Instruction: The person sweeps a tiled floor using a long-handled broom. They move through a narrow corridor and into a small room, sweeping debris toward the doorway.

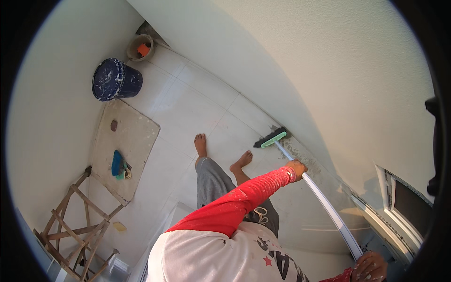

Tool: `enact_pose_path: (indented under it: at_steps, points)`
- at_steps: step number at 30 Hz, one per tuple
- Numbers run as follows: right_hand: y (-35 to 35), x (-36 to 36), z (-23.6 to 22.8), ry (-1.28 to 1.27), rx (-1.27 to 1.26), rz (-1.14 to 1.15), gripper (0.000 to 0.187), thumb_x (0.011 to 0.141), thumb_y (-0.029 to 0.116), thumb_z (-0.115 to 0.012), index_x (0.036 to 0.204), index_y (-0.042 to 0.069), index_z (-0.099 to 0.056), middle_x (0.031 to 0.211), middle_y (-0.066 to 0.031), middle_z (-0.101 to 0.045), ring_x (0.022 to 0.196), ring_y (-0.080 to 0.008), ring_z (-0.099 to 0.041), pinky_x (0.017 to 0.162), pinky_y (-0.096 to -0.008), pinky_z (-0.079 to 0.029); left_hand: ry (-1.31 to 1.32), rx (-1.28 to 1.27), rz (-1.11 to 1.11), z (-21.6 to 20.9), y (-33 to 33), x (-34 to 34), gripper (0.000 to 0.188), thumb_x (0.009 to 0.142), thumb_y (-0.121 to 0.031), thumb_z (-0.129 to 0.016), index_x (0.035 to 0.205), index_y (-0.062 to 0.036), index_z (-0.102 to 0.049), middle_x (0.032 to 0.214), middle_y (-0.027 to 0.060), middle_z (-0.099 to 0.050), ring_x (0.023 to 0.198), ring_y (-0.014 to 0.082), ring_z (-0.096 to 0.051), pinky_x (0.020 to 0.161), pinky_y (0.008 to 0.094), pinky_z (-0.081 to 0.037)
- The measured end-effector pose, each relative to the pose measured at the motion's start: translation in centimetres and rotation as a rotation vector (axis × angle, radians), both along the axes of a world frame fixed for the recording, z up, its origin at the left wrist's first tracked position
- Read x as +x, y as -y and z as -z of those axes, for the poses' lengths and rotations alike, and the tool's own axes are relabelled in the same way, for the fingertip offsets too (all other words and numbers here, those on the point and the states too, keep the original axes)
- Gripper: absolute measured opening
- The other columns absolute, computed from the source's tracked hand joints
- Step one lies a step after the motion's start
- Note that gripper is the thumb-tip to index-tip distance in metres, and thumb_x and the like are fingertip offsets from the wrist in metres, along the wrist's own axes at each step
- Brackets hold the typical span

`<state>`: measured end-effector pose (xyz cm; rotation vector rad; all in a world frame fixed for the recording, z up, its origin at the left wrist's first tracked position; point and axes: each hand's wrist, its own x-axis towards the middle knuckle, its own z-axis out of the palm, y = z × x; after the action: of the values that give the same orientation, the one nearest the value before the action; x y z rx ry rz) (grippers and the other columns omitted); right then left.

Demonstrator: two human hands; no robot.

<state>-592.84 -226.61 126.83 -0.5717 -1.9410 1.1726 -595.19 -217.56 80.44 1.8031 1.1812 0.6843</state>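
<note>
A long-handled broom [324,197] slants across the tiled floor, its pale handle running from lower right up to a green head [273,139] with black bristles. The bristles touch the floor beside the base of the right wall, where dark dirt [277,128] lies around them. My left hand [297,169], at the end of a red sleeve, is closed around the lower part of the handle. At the lower right, my right hand [369,267] grips the handle's upper end. My bare feet stand on the tiles left of the broom head.
A dark blue, paint-spattered bucket [129,81] and a smaller bucket [133,50] holding something orange stand at upper left. A flat board [141,134] carries a blue brush [117,162]. A wooden trestle [77,230] stands lower left. A window [406,202] is at right.
</note>
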Motion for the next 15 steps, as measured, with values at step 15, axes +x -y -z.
enact_pose_path:
  at_steps: [15]
  points:
    - [-0.7, -31.7, 21.3, -0.152, -0.423, -0.128, 0.028, 0.079, 0.014, -0.058, 0.062, 0.009, -0.037, 0.051, 0.0001, -0.04, 0.043, -0.0138, -0.041, 0.052, -0.0336, -0.043, -0.624, -0.336, -0.894, 8.4, 13.2, -59.2, 0.035, 0.086, -0.045, -0.064, 0.098, -0.0118, -0.067, 0.111, 0.0093, -0.064, 0.112, 0.0337, -0.056, 0.093, 0.0487, -0.043]
